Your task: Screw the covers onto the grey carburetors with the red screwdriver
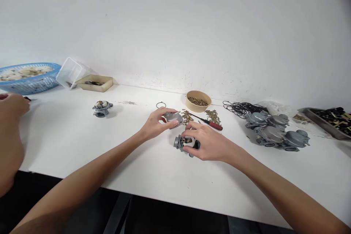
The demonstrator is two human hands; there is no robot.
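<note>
Between the thumb and fingers of my left hand is a grey metal carburetor bowl cover, held just above the table. My right hand grips an open carburetor body from its right side; a white float shows inside it. The cover and the body are close but apart. Behind my hands lie brass screws in a loose pile and a screwdriver with a red handle. A thin black rubber ring rests just beyond my left hand.
A round tub of brass parts stands by the wall. Rightward are black rings, several assembled carburetors and a metal tray. Leftward are another open carburetor, a shallow box, a blue basket and another person's hand.
</note>
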